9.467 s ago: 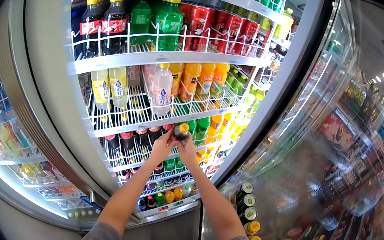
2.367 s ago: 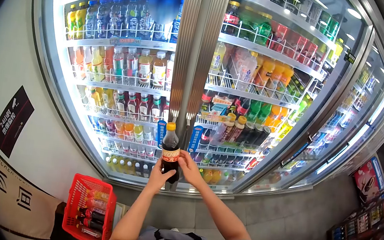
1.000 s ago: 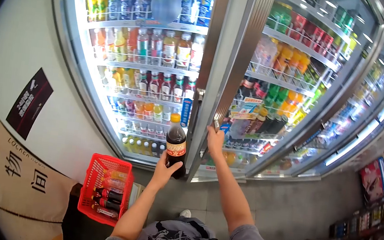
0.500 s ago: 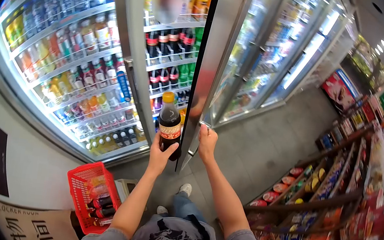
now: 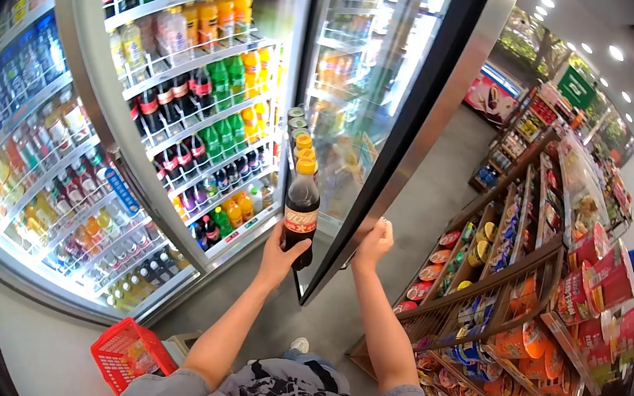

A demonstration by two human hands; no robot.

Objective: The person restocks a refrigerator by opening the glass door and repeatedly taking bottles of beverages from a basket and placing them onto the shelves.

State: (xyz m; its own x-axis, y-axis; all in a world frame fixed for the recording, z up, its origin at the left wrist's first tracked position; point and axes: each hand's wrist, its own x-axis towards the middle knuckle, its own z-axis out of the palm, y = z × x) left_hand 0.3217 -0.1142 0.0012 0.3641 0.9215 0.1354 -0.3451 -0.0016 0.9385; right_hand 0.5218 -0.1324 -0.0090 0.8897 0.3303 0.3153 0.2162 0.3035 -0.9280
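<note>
A dark drink bottle point(image 5: 299, 232) with a yellow-orange cap and a cream and red label stands almost upright in my left hand point(image 5: 274, 258), the fingers wrapped round its lower part. My right hand point(image 5: 373, 245) is closed at the outer edge of the glass fridge door point(image 5: 442, 110), on its handle, which is mostly hidden. The door stands wide open. Behind it, the fridge shelves point(image 5: 215, 116) hold rows of cola, green and orange bottles. The held bottle is in front of the door's inner side.
A red shopping basket point(image 5: 122, 353) with packages inside is low on the left. Another fridge point(image 5: 58, 156) with its door closed stands left of the open one. A snack rack point(image 5: 478, 315) with cups and packets runs along the right, across the grey floor point(image 5: 450, 163).
The fridge door has swung wider, with my right hand moving right along with it. More of the shelves shows. My left hand still holds the bottle, and the view has turned right.
</note>
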